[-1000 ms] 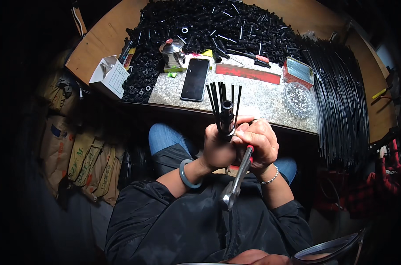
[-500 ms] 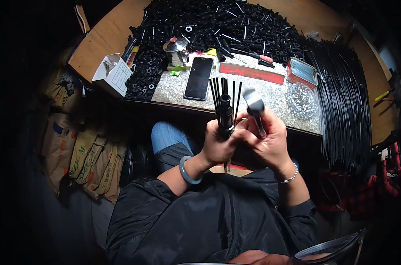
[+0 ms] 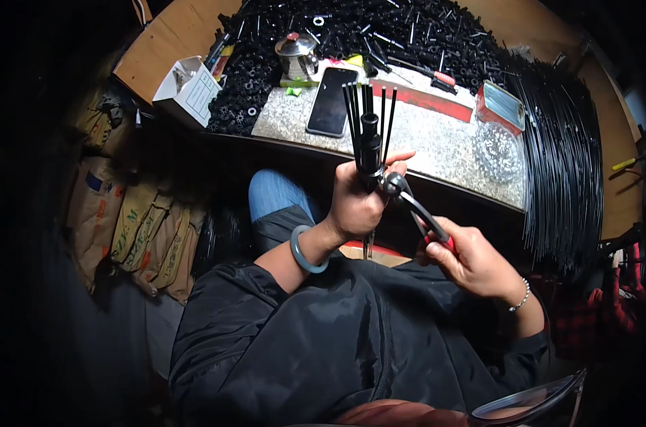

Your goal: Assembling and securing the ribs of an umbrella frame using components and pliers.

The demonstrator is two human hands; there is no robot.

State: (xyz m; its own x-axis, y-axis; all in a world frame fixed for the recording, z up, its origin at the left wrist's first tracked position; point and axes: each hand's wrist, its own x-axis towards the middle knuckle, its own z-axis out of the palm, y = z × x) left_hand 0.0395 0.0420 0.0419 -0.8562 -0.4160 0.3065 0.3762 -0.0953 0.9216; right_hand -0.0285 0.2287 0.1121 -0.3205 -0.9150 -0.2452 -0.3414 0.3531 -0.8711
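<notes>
My left hand (image 3: 358, 206) is closed round a black tube (image 3: 370, 146), which stands upright with several thin black rods (image 3: 349, 114) fanned about it, like a small umbrella frame. Thin wire-like ends (image 3: 368, 245) hang below that fist. Lower and to the right, my right hand (image 3: 476, 260) grips the red-and-black handles of a pair of pliers (image 3: 419, 210). The rounded head of the pliers is against or very near the base of the tube, beside my left fingers. Whether the jaws bite on anything is hidden.
Beyond my hands, a speckled worktop (image 3: 280, 117) bears a phone (image 3: 332, 102), a metal pot (image 3: 296, 57), a red bar (image 3: 437, 102), a tin (image 3: 499, 107) and a clear dish of small parts (image 3: 499, 151). Black parts (image 3: 380, 35) heap behind; long black rods (image 3: 561, 164) lie at right.
My right hand has drawn down and to the right, away from the left, and now holds the pliers by their handles. Their head has swung down to the tube's base.
</notes>
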